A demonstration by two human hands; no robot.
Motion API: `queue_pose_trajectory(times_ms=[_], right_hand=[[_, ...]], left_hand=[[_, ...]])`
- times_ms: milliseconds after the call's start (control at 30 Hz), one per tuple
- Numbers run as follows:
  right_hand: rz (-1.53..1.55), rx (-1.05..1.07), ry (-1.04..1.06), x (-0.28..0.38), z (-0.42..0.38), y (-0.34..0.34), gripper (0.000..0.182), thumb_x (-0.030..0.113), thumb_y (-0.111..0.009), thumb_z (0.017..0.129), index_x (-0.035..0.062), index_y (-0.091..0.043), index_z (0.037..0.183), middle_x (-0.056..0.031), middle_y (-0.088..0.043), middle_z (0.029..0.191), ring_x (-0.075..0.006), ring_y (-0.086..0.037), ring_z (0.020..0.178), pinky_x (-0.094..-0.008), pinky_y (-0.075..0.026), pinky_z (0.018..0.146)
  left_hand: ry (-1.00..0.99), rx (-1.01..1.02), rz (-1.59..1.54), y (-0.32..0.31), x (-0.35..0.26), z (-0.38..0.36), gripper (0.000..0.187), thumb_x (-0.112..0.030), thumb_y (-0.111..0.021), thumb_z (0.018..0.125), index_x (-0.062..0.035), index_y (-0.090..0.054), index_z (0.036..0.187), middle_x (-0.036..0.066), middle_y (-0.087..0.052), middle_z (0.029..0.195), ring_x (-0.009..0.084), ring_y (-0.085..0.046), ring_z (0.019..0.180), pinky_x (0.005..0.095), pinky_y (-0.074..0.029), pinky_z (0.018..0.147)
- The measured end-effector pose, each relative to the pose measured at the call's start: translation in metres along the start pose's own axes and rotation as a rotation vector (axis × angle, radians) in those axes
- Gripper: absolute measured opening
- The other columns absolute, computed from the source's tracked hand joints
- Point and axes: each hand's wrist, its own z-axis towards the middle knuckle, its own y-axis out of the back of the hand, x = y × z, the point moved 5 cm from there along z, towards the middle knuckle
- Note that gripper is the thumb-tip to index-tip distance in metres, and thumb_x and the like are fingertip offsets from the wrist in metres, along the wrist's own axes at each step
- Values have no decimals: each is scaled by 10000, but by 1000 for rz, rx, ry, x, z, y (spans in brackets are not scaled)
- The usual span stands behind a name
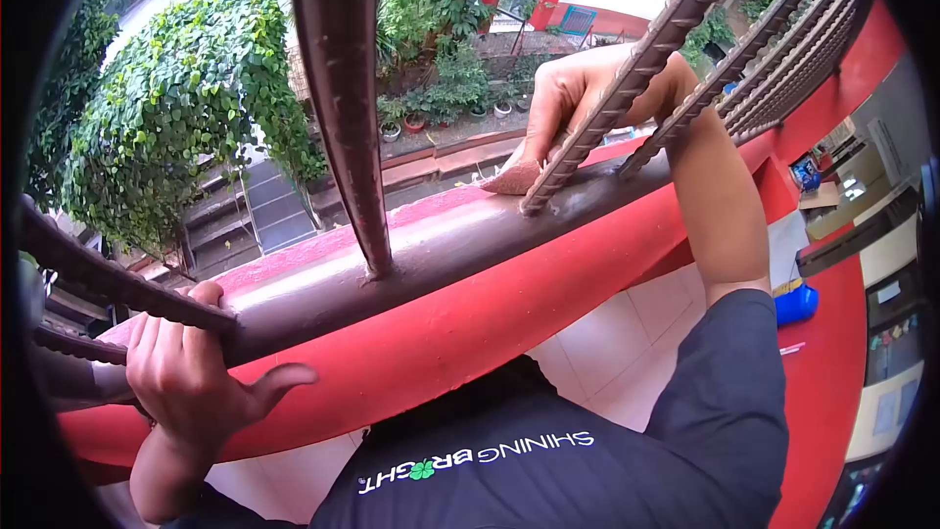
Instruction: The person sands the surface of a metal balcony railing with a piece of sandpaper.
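A thick dark brown rail (pixel 450 253) runs across the view above a red ledge (pixel 470 328), with ribbed upright bars (pixel 338 108) rising from it. My left hand (pixel 186 362) is wrapped over the rail at the lower left, beside a bar, its thumb stretched out over the ledge. At the upper right my right arm reaches between the bars. My right hand (pixel 578 103) bends down on the far side and pinches a brownish piece of sandpaper (pixel 512 179), which lies against the rail near the foot of a bar.
Beyond the bars are a leafy vine mound (pixel 186 98), steps (pixel 220 230) and potted plants (pixel 416 122). More ribbed bars stand close together at the right. A blue object (pixel 797 305) lies on a red surface at the right, above pale floor tiles (pixel 607 348).
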Motion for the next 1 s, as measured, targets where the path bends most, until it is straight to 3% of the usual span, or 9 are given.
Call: queue_pose_trajectory(times_ms=[67, 200, 233, 400, 433, 633, 700, 867, 1000], right_hand=[[71, 71, 321, 12, -12, -6, 338, 142, -721, 1013, -1, -728, 1319, -121, -759, 1293, -163, -658, 1210, -319, -455, 1122], [-166, 11, 142, 13, -11, -7, 395, 161, -747, 979, 36, -721, 1353, -137, -748, 1318, -181, -672, 1211, -310, -479, 1084], [-155, 33, 390, 30, 4, -16, 410, 202, -769, 960, 73, -735, 1349, -131, -748, 1320, -196, -682, 1211, -321, -487, 1070], [-112, 53, 216, -3, -8, 3, 373, 159, -731, 996, 29, -725, 1345, -130, -750, 1316, -173, -674, 1221, -314, -476, 1096], [55, 159, 442, 5, -17, -1, 363, 150, -726, 995, 29, -730, 1337, -129, -764, 1286, -158, -673, 1201, -311, -485, 1082], [-108, 31, 308, 35, 9, -14, 384, 163, -756, 960, 35, -739, 1322, -151, -764, 1277, -226, -697, 1202, -319, -503, 1060], [-88, 97, 439, 32, 7, -9, 377, 167, -760, 959, 43, -746, 1315, -148, -769, 1267, -212, -706, 1163, -321, -505, 1054], [25, 31, 184, 0, -6, -2, 393, 198, -776, 970, 16, -739, 1315, -115, -775, 1255, -154, -683, 1139, -291, -492, 1049], [66, 43, 254, 14, 29, -15, 393, 215, -795, 946, 55, -757, 1302, -155, -741, 1290, -230, -688, 1181, -319, -508, 1034]], left_hand=[[-21, -30, -4, -1, -3, 0, 1046, -914, -608, 778, 72, -642, 1125, 202, -671, 904, 428, -676, 789, 512, -522, 753], [13, -1, -20, 0, -11, 0, 1048, -920, -599, 779, 71, -644, 1116, 201, -661, 886, 425, -665, 770, 505, -521, 748], [18, 7, -21, -1, -10, -1, 1049, -922, -596, 780, 71, -643, 1116, 198, -656, 877, 423, -660, 763, 503, -520, 745], [-19, -31, -24, 0, -6, -3, 1055, -928, -586, 781, 70, -638, 1120, 192, -640, 849, 422, -653, 755, 501, -519, 737], [-13, -25, -18, 0, -6, -2, 1059, -931, -582, 780, 70, -638, 1122, 191, -640, 845, 424, -653, 759, 502, -519, 737], [-12, -39, 29, -1, -5, -2, 1073, -937, -581, 773, 77, -641, 1117, 200, -654, 863, 431, -660, 768, 512, -522, 741], [-28, -44, 24, 0, -4, -4, 1074, -935, -588, 769, 80, -642, 1118, 202, -659, 872, 434, -663, 771, 516, -523, 743], [0, -17, -1, -1, -3, 1, 1074, -931, -585, 775, 83, -646, 1124, 202, -666, 894, 434, -668, 791, 521, -527, 755], [-18, -29, 13, 0, 0, -2, 1071, -930, -579, 784, 84, -650, 1120, 201, -671, 907, 431, -668, 777, 521, -527, 741]])
